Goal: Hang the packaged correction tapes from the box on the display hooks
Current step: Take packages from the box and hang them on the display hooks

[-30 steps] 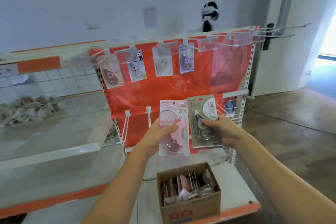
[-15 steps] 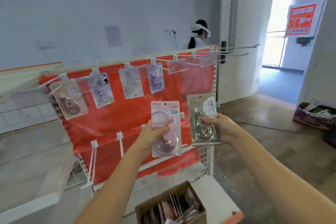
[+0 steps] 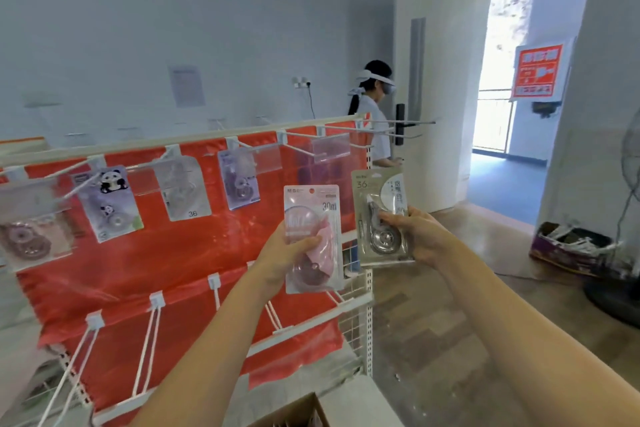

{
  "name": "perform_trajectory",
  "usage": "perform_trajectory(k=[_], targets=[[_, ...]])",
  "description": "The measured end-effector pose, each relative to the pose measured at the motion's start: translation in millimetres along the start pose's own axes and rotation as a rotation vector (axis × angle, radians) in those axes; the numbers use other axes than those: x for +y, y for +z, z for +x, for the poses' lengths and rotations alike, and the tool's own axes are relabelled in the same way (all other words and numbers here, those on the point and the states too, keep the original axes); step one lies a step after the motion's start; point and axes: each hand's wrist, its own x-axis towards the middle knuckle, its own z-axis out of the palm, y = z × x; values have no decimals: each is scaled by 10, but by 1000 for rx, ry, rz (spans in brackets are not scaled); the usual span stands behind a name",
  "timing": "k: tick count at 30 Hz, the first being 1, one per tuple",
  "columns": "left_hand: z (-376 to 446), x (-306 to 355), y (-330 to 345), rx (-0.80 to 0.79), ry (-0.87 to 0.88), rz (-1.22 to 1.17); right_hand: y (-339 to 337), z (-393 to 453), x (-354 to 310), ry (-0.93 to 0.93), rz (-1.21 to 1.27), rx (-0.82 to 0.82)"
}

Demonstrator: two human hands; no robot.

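The left hand (image 3: 284, 253) grips a pink packet (image 3: 313, 237) and the right hand (image 3: 417, 236) grips a grey packet (image 3: 379, 218), both upright before the red rack (image 3: 194, 253).

The left hand (image 3: 284, 255) held a correction tape pack marked 30m (image 3: 313, 239) upright before the display rack (image 3: 194, 253). Just right of it, apart, the right hand (image 3: 420, 236) held a pack marked 36 (image 3: 381, 218). Behind them, four packs hung from the top row of hooks (image 3: 249, 146); the rightmost hooks held none. A cardboard box (image 3: 298, 414) sat below, at the bottom edge. Behind the rack stood another person (image 3: 375, 107), with an open door (image 3: 433, 97) to the right.
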Motion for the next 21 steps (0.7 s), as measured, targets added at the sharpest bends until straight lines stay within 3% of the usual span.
perform_trajectory(k=[10, 21], targets=[[417, 30, 532, 147, 22, -87, -614, 690, -314, -4, -68, -128], [741, 48, 642, 286, 81, -70, -804, 1237, -434, 28, -89, -246]])
